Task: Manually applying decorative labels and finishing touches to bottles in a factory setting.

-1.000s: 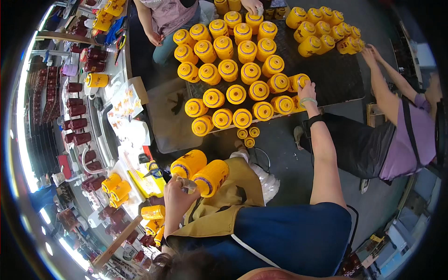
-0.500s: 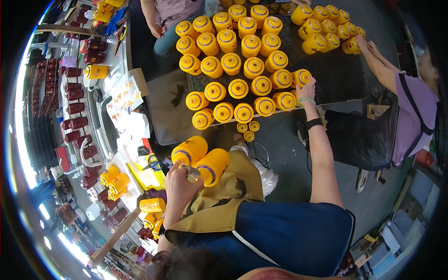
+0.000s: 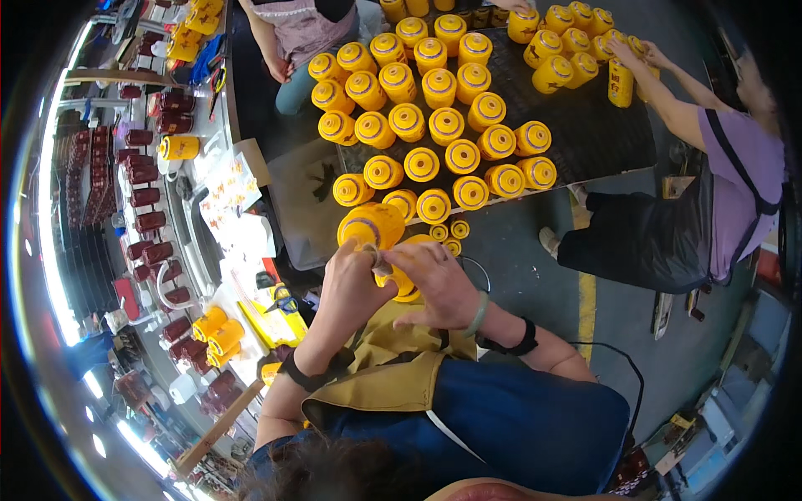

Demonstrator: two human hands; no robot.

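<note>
Left grip [image 3: 347, 284] grasping a pale piece [image 3: 381, 261] beside the left bottle [image 3: 372, 222], presumably for steadiness; right grip [image 3: 439, 290] near the right bottle [image 3: 401, 290], hold indiscernible.

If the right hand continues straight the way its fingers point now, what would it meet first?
Probably the left hand, which lies just ahead of the right hand, perhaps touching it; the depth between them is unclear. A yellow jar shows just above the hands.

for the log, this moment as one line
left hand: by yellow canisters | right hand: beside left hand | more canisters: on dark table
</note>
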